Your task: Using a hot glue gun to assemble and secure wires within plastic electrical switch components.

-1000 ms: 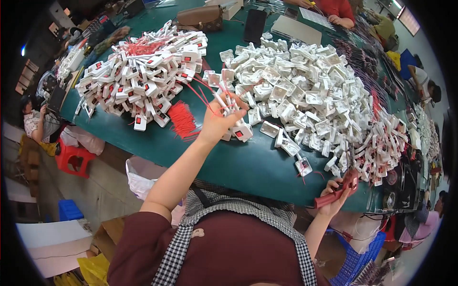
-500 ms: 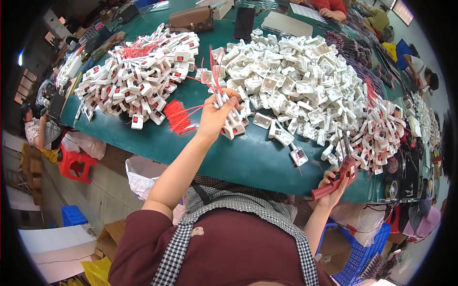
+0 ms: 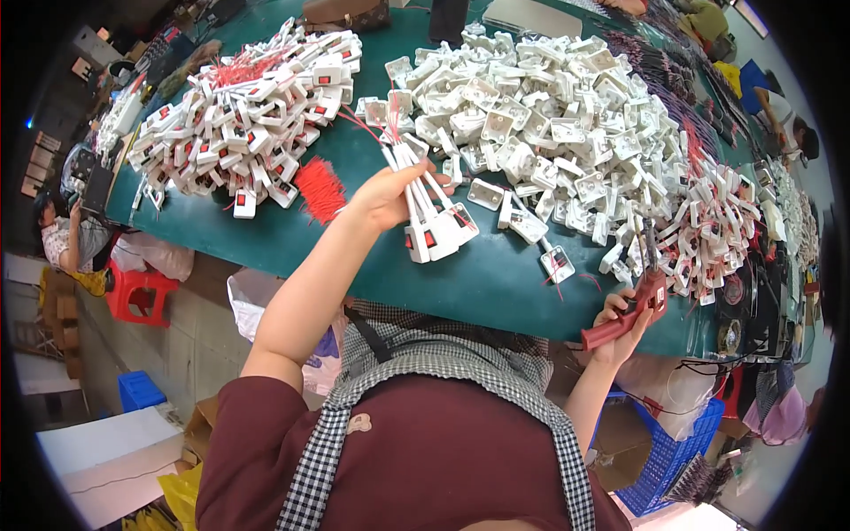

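Note:
My left hand (image 3: 382, 196) is closed round the stems of several white switch housings (image 3: 440, 237) with red rocker switches. Their heads hang toward me, and thin red wires stick out of the far ends. In my right hand (image 3: 625, 334), fingers wrap the handle of a red pistol-shaped hand tool (image 3: 653, 290), its thin metal front end pointing away from me. Between the hands, a single white housing with an open back (image 3: 557, 264) lies on the green table (image 3: 478, 296). Left of the held switches is a bundle of cut red wires (image 3: 320, 189).
A heap of white switches with red rockers (image 3: 257, 133) covers the left side. Open white shells (image 3: 549, 115) pile up in the middle, with wired housings (image 3: 713, 226) at right. A brown bag (image 3: 345, 12) lies at the back. A blue crate (image 3: 680, 456) stands below, right.
My left hand has turned and shifted slightly left, so the held switches now fan out with their red rockers showing. The right hand keeps its hold on the tool. The view has tilted slightly.

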